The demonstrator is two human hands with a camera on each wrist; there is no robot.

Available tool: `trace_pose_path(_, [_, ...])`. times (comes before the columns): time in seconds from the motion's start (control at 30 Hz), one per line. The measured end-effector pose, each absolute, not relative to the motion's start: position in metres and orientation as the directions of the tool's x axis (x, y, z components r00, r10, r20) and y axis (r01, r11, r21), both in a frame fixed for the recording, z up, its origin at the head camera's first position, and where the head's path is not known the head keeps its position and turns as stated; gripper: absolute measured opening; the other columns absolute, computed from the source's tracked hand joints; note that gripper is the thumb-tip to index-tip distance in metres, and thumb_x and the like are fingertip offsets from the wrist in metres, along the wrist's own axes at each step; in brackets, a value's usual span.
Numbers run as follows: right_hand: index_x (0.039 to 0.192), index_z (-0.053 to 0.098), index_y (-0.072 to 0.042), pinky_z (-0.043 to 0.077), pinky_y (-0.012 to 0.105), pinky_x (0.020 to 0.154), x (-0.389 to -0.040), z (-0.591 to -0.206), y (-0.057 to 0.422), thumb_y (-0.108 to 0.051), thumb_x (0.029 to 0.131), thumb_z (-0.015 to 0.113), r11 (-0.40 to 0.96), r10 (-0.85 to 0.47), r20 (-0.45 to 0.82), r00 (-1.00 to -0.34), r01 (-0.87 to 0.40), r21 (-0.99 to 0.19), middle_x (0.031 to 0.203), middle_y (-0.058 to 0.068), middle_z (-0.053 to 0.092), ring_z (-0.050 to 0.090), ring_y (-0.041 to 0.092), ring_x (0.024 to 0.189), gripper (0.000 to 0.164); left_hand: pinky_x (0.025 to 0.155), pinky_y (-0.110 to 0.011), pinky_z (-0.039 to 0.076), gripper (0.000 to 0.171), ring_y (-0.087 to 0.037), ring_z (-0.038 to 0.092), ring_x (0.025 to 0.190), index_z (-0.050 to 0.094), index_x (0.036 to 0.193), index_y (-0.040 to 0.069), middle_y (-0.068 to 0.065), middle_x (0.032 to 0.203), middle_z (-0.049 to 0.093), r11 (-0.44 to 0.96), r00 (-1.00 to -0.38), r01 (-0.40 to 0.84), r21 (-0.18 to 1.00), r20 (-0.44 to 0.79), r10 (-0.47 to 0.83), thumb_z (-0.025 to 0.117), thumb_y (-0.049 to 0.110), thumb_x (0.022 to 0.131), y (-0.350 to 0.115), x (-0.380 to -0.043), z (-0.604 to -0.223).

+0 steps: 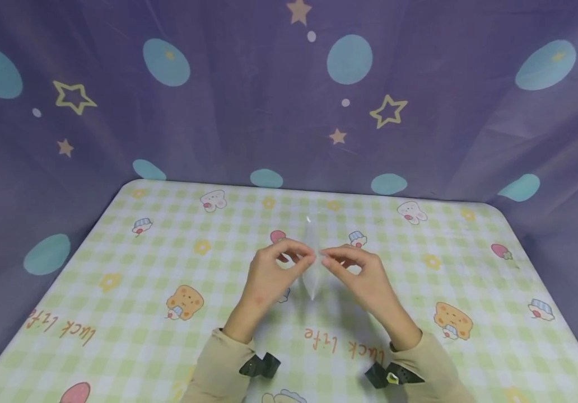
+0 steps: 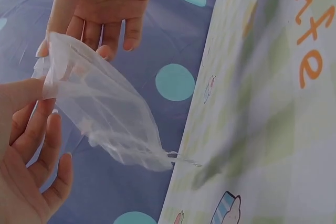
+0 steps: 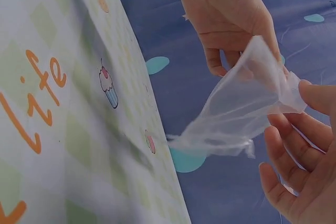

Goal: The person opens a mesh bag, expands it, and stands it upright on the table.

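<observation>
A small sheer white bag (image 1: 312, 285) hangs between the two hands, above the middle of the table. Its see-through film looks crumpled in the left wrist view, where the bag (image 2: 110, 108) narrows downward to thin strands (image 2: 182, 159). My left hand (image 1: 274, 274) pinches one side of its upper edge between thumb and fingers. Opposite it, my right hand (image 1: 364, 277) pinches the other side. From the right wrist, the bag (image 3: 231, 108) shows a folded upper edge held by both hands. Fingertips of the two hands are close together, slightly apart.
A table with a green-and-white checked cloth (image 1: 168, 347), printed with cartoon figures, lies beneath the hands. Behind it hangs a purple curtain (image 1: 248, 112) with stars and blue ovals. Small black devices (image 1: 260, 365) sit at both sleeve cuffs.
</observation>
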State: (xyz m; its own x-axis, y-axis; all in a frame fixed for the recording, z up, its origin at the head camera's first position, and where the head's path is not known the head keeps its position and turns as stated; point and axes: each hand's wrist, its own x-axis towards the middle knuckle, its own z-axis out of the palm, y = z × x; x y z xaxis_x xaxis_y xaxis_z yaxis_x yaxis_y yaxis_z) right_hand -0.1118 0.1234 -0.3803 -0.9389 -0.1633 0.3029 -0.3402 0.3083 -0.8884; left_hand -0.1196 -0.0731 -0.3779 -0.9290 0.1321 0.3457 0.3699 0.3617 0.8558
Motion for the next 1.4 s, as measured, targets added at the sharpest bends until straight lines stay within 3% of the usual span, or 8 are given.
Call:
trace_pose_path(0.37, [0.091,0.077,-0.009,0.052,0.028,0.077,-0.1118,-0.3839,0.1230,-0.014,0.089,0.076,0.331,-0.106,0.357,-0.928,-0.371,-0.867,0.087,-0.004,0.073,0.064,0.012,0.080,0.005,0.076,-0.034,0.052,0.014,-0.010,0.064,0.081,0.077,0.102,0.017,0.008,0.094,0.073,0.366,-0.905,0.423,0.829,0.402,0.138,0.077,0.020,0.089,-0.0719,-0.1187,-0.3779])
trace_pose_path(0.67, [0.084,0.075,-0.010,0.053,0.029,0.075,-0.1123,-0.3843,0.1240,-0.010,0.084,0.080,0.296,-0.089,0.386,-0.918,-0.395,-0.870,0.083,-0.001,0.073,0.064,0.011,0.078,0.005,0.074,-0.033,0.052,0.017,-0.007,0.063,0.077,0.077,0.100,0.019,0.011,0.082,0.070,0.445,-0.899,0.425,0.789,0.425,0.105,0.082,0.018,0.083,-0.0734,-0.1212,-0.3803])
trace_pose_path(0.8, [0.083,0.074,-0.009,0.053,0.028,0.075,-0.1121,-0.3836,0.1245,-0.009,0.084,0.080,0.294,-0.074,0.380,-0.922,-0.385,-0.875,0.083,-0.001,0.072,0.064,0.011,0.078,0.006,0.073,-0.035,0.053,0.017,-0.008,0.062,0.078,0.077,0.099,0.018,0.009,0.083,0.069,0.426,-0.896,0.437,0.792,0.425,0.129,0.081,0.017,0.083,-0.0741,-0.1214,-0.3804])
trace_pose_path(1.1, [0.083,0.073,-0.006,0.052,0.025,0.074,-0.1125,-0.3795,0.1235,-0.004,0.082,0.080,0.303,-0.055,0.351,-0.935,-0.351,-0.886,0.080,0.000,0.071,0.063,0.012,0.075,0.007,0.076,-0.031,0.052,0.022,-0.006,0.063,0.086,0.076,0.106,0.020,0.010,0.103,0.072,0.442,-0.898,0.439,0.782,0.388,0.206,0.078,0.030,0.086,-0.0748,-0.1197,-0.3777])
trace_pose_path(1.27, [0.086,0.074,-0.007,0.052,0.027,0.075,-0.1108,-0.3793,0.1223,-0.005,0.084,0.079,0.297,-0.086,0.339,-0.937,-0.349,-0.889,0.082,-0.001,0.072,0.063,0.013,0.075,0.005,0.077,-0.030,0.051,0.026,-0.008,0.064,0.087,0.077,0.106,0.022,0.014,0.102,0.072,0.475,-0.921,0.390,0.789,0.335,0.199,0.081,0.034,0.083,-0.0723,-0.1189,-0.3776])
trace_pose_path(1.4, [0.089,0.076,-0.008,0.052,0.026,0.075,-0.1101,-0.3792,0.1215,-0.006,0.085,0.078,0.297,-0.102,0.340,-0.935,-0.355,-0.887,0.084,-0.002,0.073,0.064,0.013,0.076,0.004,0.079,-0.032,0.051,0.018,-0.009,0.066,0.086,0.078,0.099,0.025,0.018,0.096,0.073,0.471,-0.933,0.360,0.806,0.309,0.186,0.080,0.035,0.084,-0.0723,-0.1185,-0.3772])
